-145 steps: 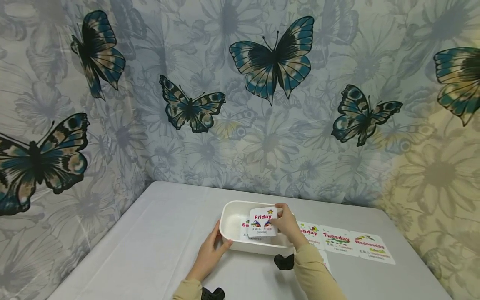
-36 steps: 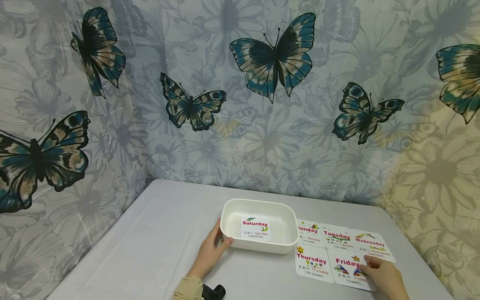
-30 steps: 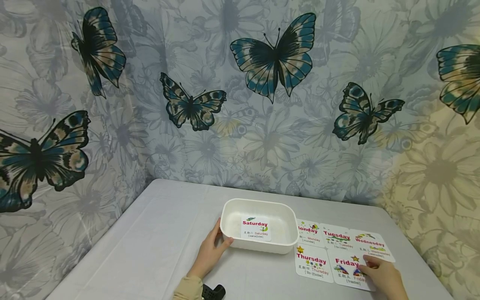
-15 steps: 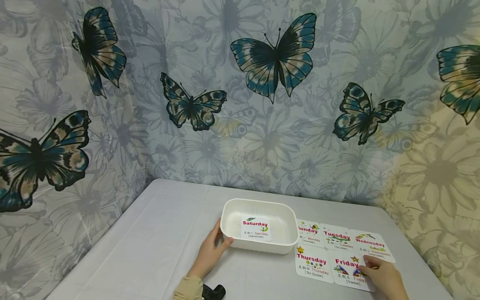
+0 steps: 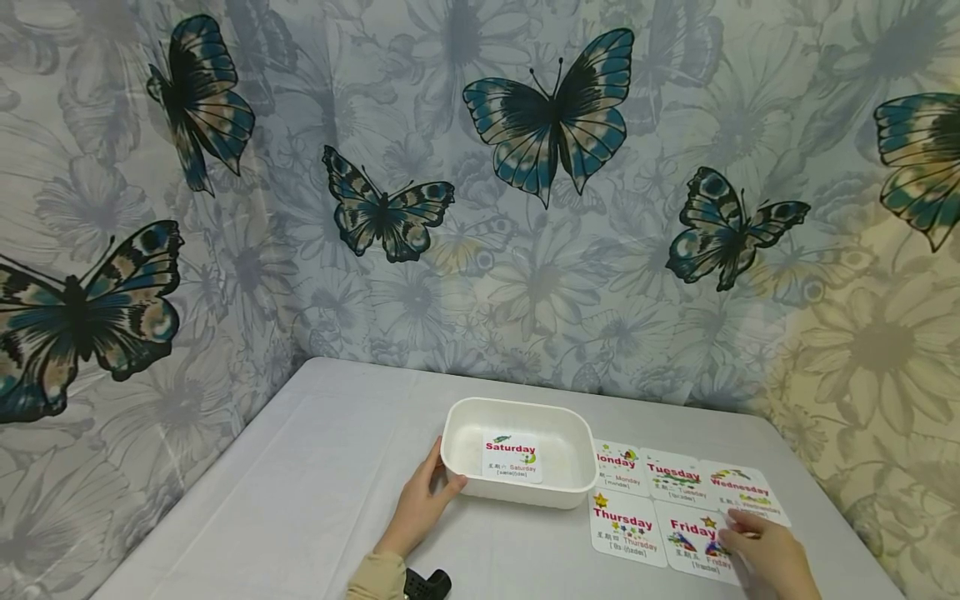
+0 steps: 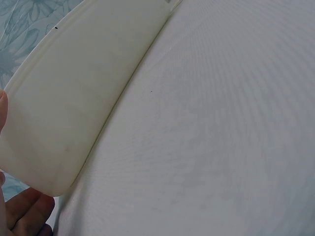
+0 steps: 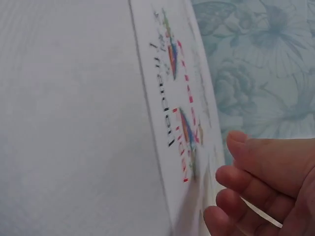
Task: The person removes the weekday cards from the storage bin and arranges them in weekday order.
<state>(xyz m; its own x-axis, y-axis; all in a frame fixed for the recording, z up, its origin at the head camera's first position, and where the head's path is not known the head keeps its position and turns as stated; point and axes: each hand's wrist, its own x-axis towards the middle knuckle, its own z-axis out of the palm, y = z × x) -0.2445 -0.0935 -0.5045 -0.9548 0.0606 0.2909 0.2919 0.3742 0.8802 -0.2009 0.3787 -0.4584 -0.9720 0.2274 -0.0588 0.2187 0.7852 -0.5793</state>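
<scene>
A white plastic box (image 5: 517, 497) stands mid-table, with the Saturday card (image 5: 512, 458) lying inside it. My left hand (image 5: 422, 502) grips its near-left corner, thumb at the front rim and fingers along the left side. The left wrist view shows fingertips (image 6: 34, 211) beneath the box's rounded end. My right hand (image 5: 768, 550) is at the right edge of the Friday card (image 5: 693, 542), which lies flat. In the right wrist view, the fingers (image 7: 231, 174) are loosely curled beside that card, with no card pinched between them. Left of Friday lies the Thursday card (image 5: 626, 525).
Monday (image 5: 618, 471), Tuesday (image 5: 675, 479) and Wednesday (image 5: 738, 487) cards form a row behind Thursday and Friday; the box overlaps Monday's left edge in the head view. A white cloth covers the table (image 5: 300, 467). Butterfly-patterned fabric (image 5: 525, 317) rises behind it.
My right hand has carried the Friday card from the box to the right of Thursday. Over the last second that card has shifted slightly left. My left hand has stayed on the box.
</scene>
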